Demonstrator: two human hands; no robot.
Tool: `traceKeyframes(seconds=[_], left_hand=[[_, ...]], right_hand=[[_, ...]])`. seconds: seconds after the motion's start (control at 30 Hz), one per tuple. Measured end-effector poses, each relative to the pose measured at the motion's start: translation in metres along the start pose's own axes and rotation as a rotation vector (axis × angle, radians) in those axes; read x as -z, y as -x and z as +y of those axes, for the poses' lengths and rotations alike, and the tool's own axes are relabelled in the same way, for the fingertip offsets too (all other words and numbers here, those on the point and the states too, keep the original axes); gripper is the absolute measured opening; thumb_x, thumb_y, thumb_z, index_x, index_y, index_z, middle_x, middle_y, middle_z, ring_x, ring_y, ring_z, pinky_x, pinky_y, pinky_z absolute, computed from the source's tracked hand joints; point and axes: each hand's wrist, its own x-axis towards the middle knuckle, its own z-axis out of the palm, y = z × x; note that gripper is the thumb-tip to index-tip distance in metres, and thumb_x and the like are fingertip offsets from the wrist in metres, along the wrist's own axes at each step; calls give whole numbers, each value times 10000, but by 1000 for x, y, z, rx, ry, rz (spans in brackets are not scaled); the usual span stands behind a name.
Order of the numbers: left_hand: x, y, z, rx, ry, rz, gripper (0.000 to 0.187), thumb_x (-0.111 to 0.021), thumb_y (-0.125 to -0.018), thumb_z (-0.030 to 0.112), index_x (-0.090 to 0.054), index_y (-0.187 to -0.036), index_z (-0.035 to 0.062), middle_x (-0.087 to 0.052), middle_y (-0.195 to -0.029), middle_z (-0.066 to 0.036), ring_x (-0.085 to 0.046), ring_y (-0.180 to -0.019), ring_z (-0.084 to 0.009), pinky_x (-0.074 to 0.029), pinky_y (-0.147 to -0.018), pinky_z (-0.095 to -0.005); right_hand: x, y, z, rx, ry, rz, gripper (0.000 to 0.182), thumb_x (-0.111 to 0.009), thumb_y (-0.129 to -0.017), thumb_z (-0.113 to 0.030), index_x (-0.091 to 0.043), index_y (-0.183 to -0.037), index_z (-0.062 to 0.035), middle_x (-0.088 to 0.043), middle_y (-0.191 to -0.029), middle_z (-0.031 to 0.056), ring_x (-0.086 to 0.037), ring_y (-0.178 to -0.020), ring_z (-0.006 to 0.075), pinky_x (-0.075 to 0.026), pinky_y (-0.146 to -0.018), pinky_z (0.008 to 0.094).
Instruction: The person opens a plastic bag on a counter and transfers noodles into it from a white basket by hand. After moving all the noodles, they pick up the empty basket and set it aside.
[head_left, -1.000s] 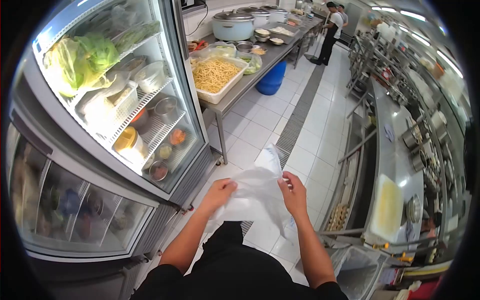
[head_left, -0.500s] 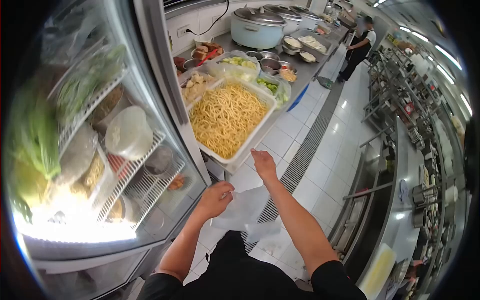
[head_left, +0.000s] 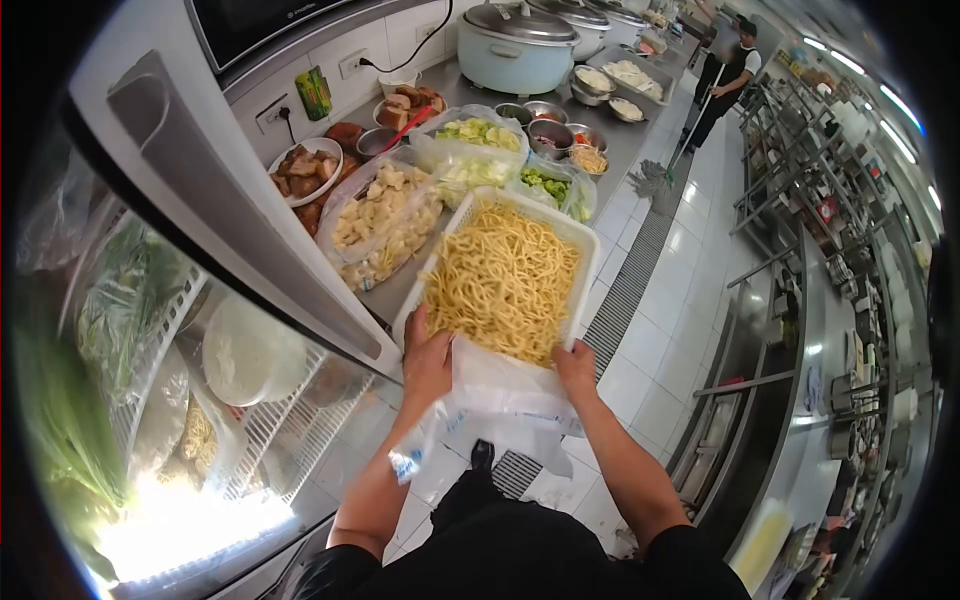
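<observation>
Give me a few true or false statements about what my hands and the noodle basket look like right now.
1. Both hands hold a clear plastic bag at the near edge of the noodle basket. True.
2. The basket is empty. False: it is filled with yellow noodles.
3. The left hand touches the basket's near left corner. True.
4. The right hand is lifting the rice cooker lid. False: it is at the bag by the basket's near rim; the cooker stands far back, lid on.
5. A person with a mop stands in the aisle beyond. True.
</observation>
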Motion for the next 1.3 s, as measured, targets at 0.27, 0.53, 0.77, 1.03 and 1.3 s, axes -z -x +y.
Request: traceKeyframes(seconds=[0.27, 0.53, 0.77, 1.03, 1.3], left_hand=[[-53, -69, -112, -30, -79, -65, 215, -712, -795, 238, -665, -781, 29, -683, -848, -176, -657, -832, -347, -509, -751, -475], [-85, -26, -97, 144, 408, 78, 175, -642, -856, 184, -660, -973, 56, -698, -916, -118, -677, -841, -272, -553, -741, -424], [-169, -8, 67, 350, 1189, -395, 303, -608, -957, 204, -616, -1203, 27, -678, -1029, -118, -666, -911, -225, -584, -784, -381], [-350, 84, 300, -124, 1038, -959, 169, -609, -952, 183, -626, -1057, 52, -654, -952, -69, -639, -835, -174, -557, -705, -331], [-557, 255, 554, -326, 1019, -1582, 60, -642, -909, 138, -637, -895, 80, -640, -842, -3, -611, -734, -112, -525, -621, -283]], right_hand=[[25, -7, 25, 104, -267, -72, 141, -585, -811, -70, -687, -845, 21, -624, -705, -3, -523, -606, 79, -426, -538, 296], [83, 65, 35, 183, -69, 136, 130, -601, -821, -99, -685, -849, -3, -620, -627, 62, -547, -570, 119, -467, -548, 373], [256, 159, 72, -19, -191, 453, 186, -620, -816, -137, -696, -904, 8, -630, -649, 80, -574, -602, 141, -472, -576, 363], [349, 309, 229, -336, -302, 956, 214, -638, -817, -165, -712, -934, -2, -649, -670, 144, -607, -628, 151, -499, -622, 368], [505, 417, 382, -486, -388, 1371, 182, -615, -816, -107, -703, -891, 34, -651, -703, 33, -546, -651, 86, -461, -588, 316]])
